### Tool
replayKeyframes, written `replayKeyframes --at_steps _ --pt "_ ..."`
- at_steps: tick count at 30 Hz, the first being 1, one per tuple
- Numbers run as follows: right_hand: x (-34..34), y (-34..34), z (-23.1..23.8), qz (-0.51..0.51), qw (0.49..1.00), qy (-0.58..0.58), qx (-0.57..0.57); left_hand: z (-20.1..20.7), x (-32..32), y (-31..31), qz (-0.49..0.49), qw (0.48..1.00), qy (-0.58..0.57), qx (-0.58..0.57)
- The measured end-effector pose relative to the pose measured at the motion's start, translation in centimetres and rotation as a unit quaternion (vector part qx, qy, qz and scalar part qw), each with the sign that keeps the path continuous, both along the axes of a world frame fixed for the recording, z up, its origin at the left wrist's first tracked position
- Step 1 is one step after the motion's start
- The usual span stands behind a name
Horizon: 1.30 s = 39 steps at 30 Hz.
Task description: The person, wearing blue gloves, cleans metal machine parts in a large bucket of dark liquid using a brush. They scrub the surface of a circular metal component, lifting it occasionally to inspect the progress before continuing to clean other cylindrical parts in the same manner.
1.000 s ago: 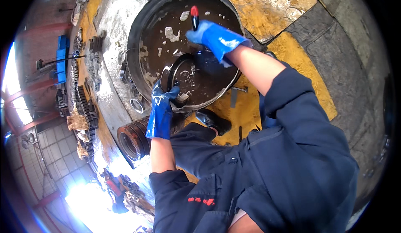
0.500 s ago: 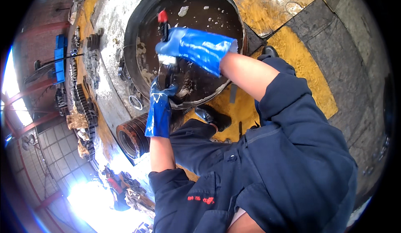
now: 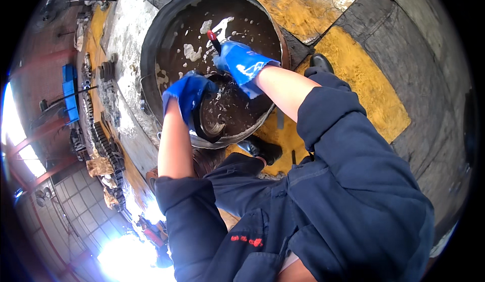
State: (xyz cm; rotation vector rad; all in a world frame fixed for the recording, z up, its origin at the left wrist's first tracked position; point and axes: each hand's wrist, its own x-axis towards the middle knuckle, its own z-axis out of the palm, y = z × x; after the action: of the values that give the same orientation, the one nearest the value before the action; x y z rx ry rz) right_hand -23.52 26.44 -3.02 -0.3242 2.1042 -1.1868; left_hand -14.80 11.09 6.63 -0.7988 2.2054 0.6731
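Observation:
A wide round metal tub (image 3: 147,70) of dark liquid with patches of foam lies before me. Both my hands wear blue rubber gloves and are over it. My left hand (image 3: 188,94) is closed on a dark curved part (image 3: 203,125), perhaps a ring, tilted against the near side of the tub. My right hand (image 3: 236,62) grips a brush (image 3: 213,38), whose black handle with a red end sticks out past the glove. The glove and the splashing liquid hide its bristles. The brush end is down near the part and the liquid's surface.
Stacked rusty rings (image 3: 202,162) stand by the tub's near left side, close to my leg. Metal parts (image 3: 103,135) line the floor at the left, near a blue bin (image 3: 69,92). Yellow and dark floor plates (image 3: 358,75) lie to the right. Bright glare fills the lower left.
My left hand has moved up and farther over the tub, tilting the dark part lower. The brush has moved right and down with my right hand, and liquid now splashes.

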Motion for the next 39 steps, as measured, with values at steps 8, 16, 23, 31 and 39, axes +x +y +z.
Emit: replayKeyframes --at_steps 8,16,23,31,39 --pt "-2.6 1.3 0.8 -0.095 0.979 -0.077 -0.163 -0.9 4.1 -0.7 0.163 0.961 0.14 0.177" --pt "1.8 3.0 13.2 0.06 0.981 0.014 -0.186 -1.8 18.1 0.0 0.302 0.858 0.361 0.204" --pt "5.2 -2.7 10.5 0.142 0.971 -0.02 -0.193 -1.4 17.3 1.0 0.349 0.823 0.363 0.263" --pt "-0.6 -1.7 0.6 -0.019 0.999 0.017 -0.032 -3.0 16.8 0.4 0.354 0.835 0.371 0.201" --pt "1.4 -1.9 3.6 -0.004 0.999 0.034 0.012 -3.4 17.5 -0.3 0.396 0.783 0.417 0.237"
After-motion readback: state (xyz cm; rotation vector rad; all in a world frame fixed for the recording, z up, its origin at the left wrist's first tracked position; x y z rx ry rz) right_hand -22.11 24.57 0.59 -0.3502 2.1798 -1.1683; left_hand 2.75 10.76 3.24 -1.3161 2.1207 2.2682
